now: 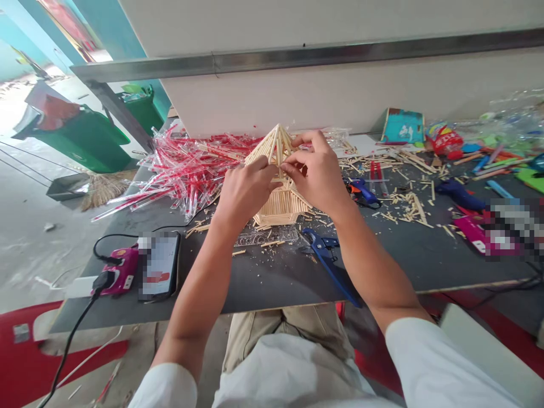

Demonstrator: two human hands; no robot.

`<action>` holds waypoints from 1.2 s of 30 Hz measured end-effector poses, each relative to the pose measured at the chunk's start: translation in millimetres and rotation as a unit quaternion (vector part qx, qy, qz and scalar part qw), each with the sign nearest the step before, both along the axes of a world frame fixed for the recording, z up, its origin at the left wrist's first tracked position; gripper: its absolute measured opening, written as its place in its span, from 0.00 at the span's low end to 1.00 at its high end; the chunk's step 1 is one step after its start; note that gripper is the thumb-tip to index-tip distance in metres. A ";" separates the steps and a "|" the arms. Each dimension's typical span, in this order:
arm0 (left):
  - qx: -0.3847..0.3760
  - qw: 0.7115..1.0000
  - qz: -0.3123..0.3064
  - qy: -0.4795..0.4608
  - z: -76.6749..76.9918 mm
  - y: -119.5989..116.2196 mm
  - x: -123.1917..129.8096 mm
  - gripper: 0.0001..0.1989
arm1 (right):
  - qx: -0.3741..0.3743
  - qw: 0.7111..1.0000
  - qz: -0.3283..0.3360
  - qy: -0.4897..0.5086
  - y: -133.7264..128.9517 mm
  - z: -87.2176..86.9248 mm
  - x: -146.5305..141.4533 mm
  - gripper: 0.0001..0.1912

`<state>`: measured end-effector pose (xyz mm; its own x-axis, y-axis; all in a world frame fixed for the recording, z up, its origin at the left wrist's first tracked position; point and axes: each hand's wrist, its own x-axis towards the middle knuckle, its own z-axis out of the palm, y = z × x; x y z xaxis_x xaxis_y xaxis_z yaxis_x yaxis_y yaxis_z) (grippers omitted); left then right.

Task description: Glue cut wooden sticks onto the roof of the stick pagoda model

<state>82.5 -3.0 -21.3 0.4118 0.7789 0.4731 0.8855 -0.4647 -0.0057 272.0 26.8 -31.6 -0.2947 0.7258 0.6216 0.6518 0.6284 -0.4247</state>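
A small pagoda-like model [276,207] of thin wooden sticks, with a pointed top, stands on the dark table. My left hand [249,190] is at its left front, fingers curled in and pressed together against the sticks. On the other side my right hand [317,170] has its thumb and index finger pinched at the model's middle, just under the roof. What either hand holds is too small to make out. Below the model lies a clear ruler [267,236], and blue-handled cutters [329,263] rest to its right.
Red and clear plastic wrappers [191,170] are piled at the left. A phone [159,266] and a pink power socket [121,271] lie at the front left. Glue guns [459,194] [364,191], stick offcuts [414,209] and a pink box [484,235] are at the right.
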 end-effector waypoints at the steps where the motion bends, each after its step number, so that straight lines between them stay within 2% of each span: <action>1: -0.002 1.000 0.001 0.003 0.7 -0.5 0.3 0.13 | -0.003 1.000 0.005 -0.001 -0.3 0.7 1.0 0.11; 6: -0.018 1.000 0.002 0.010 2.4 -0.3 1.5 0.13 | -0.015 0.999 0.035 -0.008 -0.2 2.2 6.1 0.08; 15: -0.029 0.999 -0.014 -0.027 -0.2 1.1 -1.2 0.12 | -0.005 1.000 0.020 -0.013 -2.7 3.7 2.8 0.07; 19: -0.062 0.995 -0.043 -0.072 4.4 2.9 -7.9 0.13 | -0.024 0.999 0.039 0.003 -3.4 12.4 10.2 0.04; 22: -0.079 0.986 -0.073 -0.128 12.1 1.2 -14.5 0.13 | -0.029 0.998 0.033 0.035 -3.2 24.1 25.8 0.01; 25: -0.080 0.973 -0.077 -0.202 20.6 -3.3 -23.1 0.16 | -0.015 0.998 -0.005 0.063 -2.4 34.3 46.2 0.04; 28: -0.099 0.960 -0.042 -0.260 27.4 -8.1 -33.8 0.18 | 0.003 0.997 -0.038 0.061 -2.1 39.0 62.1 0.07; 31: -0.140 0.958 -0.043 -0.248 31.8 -11.2 -44.9 0.16 | -0.010 0.999 -0.031 0.042 -4.5 40.2 67.2 0.12; 36: -0.188 0.960 -0.009 -0.207 36.4 -16.5 -56.2 0.16 | -0.093 0.995 0.020 0.018 -10.9 40.2 57.9 0.19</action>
